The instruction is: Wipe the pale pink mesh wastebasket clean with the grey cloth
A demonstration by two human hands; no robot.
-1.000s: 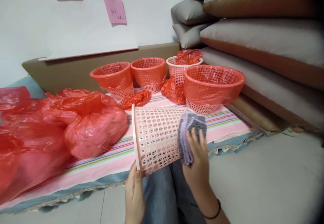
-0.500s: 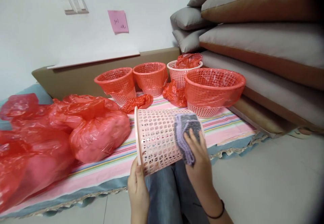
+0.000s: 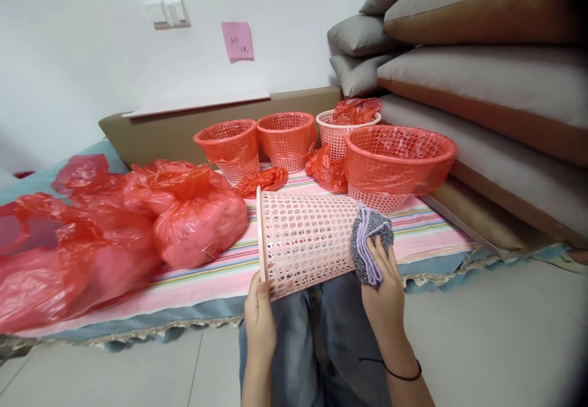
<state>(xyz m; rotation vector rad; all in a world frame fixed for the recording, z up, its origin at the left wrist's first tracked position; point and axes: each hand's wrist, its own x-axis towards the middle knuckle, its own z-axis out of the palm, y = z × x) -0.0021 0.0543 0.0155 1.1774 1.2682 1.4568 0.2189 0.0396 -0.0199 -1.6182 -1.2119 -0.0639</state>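
Observation:
A pale pink perforated basket [image 3: 307, 238] lies on its side above my lap, its rim facing left and its base facing right. My left hand [image 3: 260, 315] grips the lower part of the rim, with the fingers partly hidden behind it. My right hand [image 3: 383, 272] holds a grey and purple cloth [image 3: 371, 244] against the base end of the basket. Behind it, on the striped cloth cover, stand baskets lined with red plastic, among them a large one [image 3: 399, 162] at the right.
Full red plastic bags [image 3: 199, 229] lie at the left on the striped cover [image 3: 225, 284]. Crumpled red plastic [image 3: 263, 181] rests near the lined baskets. Stacked grey and brown cushions [image 3: 482, 82] rise at the right. A pink note [image 3: 237, 41] is on the wall.
My right hand and the cloth have shifted from the basket's side to its base end. The view has turned slightly left, so the surroundings appear farther right.

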